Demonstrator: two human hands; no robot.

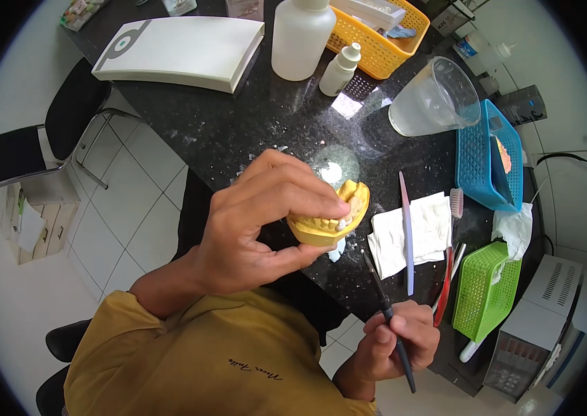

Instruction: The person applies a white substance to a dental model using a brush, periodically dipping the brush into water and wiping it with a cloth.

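— While we clamp the cast (326, 223) in our left hand (255, 225), fingers curled over its top, where's the brush (375, 281)?
— Pinched in our closed right hand (394, 340), tip up, just short of the cast. Beyond that hand we see a tissue (415, 232) lying on the table (238, 132).
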